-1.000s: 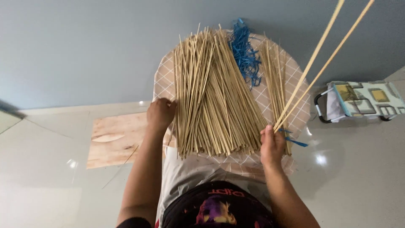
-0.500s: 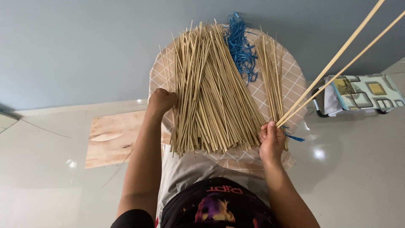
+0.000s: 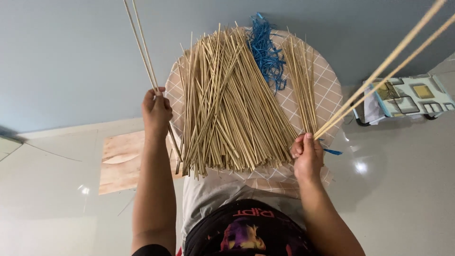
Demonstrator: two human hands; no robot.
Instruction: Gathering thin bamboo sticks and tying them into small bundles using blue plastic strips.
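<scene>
Over a round checked table (image 3: 327,90) at frame centre, the left hand (image 3: 156,111) pinched two thin sticks (image 3: 142,47) and the right hand (image 3: 308,156) gripped two more (image 3: 379,76), with only a small sorted bunch (image 3: 303,85) lying beside the large unsorted heap (image 3: 227,104).

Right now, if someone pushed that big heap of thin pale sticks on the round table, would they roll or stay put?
The big heap of thin pale sticks would probably slide and scatter, since the sticks lie loose and crossed. They look round and slim, so single ones may roll off the round checked table. The pairs held up by the left hand and right hand stay straight, suggesting they are stiff and light.
</scene>
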